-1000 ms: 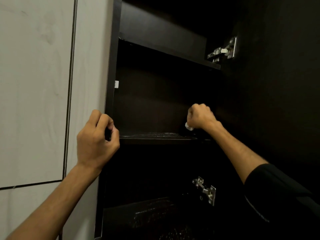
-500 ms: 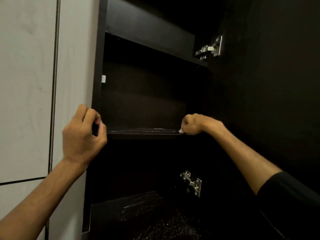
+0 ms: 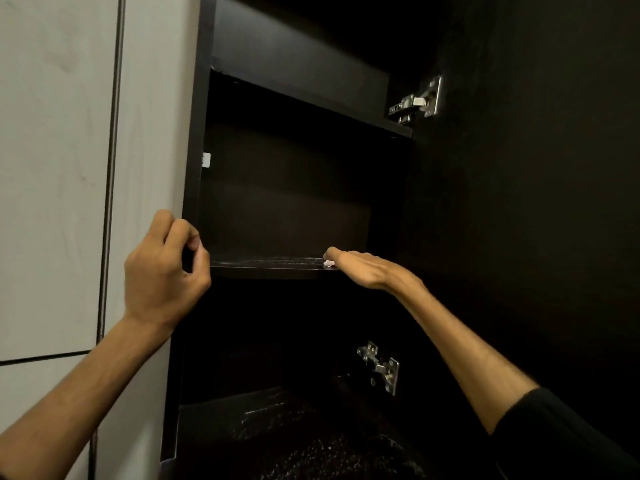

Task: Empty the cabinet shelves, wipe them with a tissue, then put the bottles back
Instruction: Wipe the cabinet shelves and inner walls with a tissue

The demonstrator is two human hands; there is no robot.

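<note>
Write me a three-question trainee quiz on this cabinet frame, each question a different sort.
1. True or false: bottles stand on the middle shelf.
2. What does the left hand grip? A) cabinet side edge B) upper hinge C) a bottle
3. Fill in: the right hand lies flat, pressing a white ____ onto the shelf's front edge.

Key: 1 false; 2 A; 3 tissue.

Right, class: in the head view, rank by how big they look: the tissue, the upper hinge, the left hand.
1. left hand, though nearest the camera
2. upper hinge
3. tissue, mostly hidden under the right hand
</note>
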